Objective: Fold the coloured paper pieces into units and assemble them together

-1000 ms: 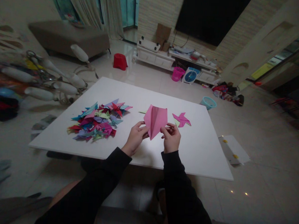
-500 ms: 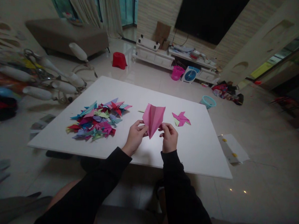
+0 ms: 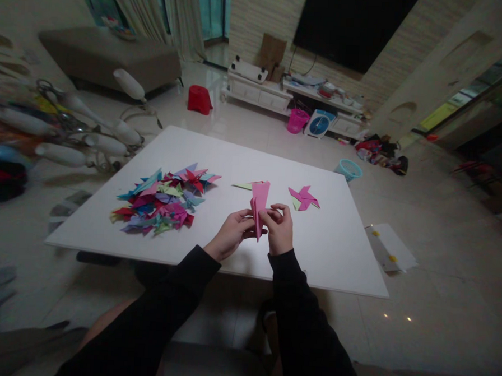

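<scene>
A pink folded paper (image 3: 259, 195), narrow and pointed at its near end, is held above the white table (image 3: 314, 258). My left hand (image 3: 234, 232) pinches its left side near the lower tip. From the other side, my right hand (image 3: 279, 227) presses thumb and fingers against its right edge. Behind the paper lies a thin green and pink folded piece (image 3: 243, 185), partly covered by it. To the right rests a magenta and green paper pinwheel (image 3: 304, 198). A heap of colourful folded papers (image 3: 161, 200) spreads over the table's left part.
Left of the table stands a lamp with several white shades (image 3: 104, 144). Beyond are a red stool (image 3: 199, 99), a pink bin (image 3: 297, 121) and a blue-white fan (image 3: 320, 124). A turquoise basket (image 3: 350, 169) sits past the far right corner; a white box (image 3: 391, 247) lies right.
The pink paper has gone from spread open to folded together into a narrow shape. My right hand has moved left, closer to my left hand.
</scene>
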A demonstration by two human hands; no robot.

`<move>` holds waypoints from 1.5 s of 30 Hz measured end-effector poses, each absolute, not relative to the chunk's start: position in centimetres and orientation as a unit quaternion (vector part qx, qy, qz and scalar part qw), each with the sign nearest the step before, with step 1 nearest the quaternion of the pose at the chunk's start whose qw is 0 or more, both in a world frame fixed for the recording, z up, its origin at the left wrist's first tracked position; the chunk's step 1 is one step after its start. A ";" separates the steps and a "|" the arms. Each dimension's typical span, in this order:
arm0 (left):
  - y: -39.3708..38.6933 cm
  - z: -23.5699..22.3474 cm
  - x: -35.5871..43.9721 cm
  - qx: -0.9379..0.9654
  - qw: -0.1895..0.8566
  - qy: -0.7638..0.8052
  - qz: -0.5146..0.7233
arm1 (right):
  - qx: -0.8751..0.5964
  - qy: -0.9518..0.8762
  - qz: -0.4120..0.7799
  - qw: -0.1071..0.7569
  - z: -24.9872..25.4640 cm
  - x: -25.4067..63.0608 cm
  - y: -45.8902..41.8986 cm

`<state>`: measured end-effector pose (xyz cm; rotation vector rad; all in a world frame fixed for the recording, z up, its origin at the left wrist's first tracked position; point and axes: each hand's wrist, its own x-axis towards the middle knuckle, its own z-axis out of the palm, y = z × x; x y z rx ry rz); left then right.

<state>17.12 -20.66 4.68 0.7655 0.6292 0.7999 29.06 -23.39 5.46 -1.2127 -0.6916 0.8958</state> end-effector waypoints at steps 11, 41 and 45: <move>-20.1 4.1 17.3 0.348 0.758 0.326 0.445 | -0.599 -0.394 0.322 0.619 5.5 29.3 -23.7; -20.1 4.0 17.5 0.300 0.740 0.302 0.521 | -0.529 -0.621 0.088 0.571 6.9 27.5 -25.4; -20.4 4.4 17.4 0.321 0.731 0.289 0.528 | -0.517 -0.637 0.088 0.564 6.8 27.5 -25.4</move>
